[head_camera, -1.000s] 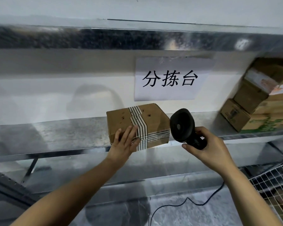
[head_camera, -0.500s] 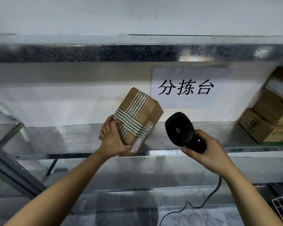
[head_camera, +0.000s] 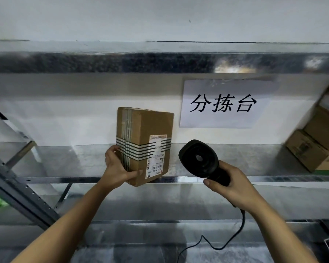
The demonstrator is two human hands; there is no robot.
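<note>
My left hand [head_camera: 116,168] grips the box [head_camera: 142,133] by its lower left corner, upright over the shelf [head_camera: 254,158] edge, turning its label [head_camera: 156,154] outward. My right hand [head_camera: 234,185] wraps the scanner [head_camera: 199,158] handle just beside it, probably to read that label.
</note>
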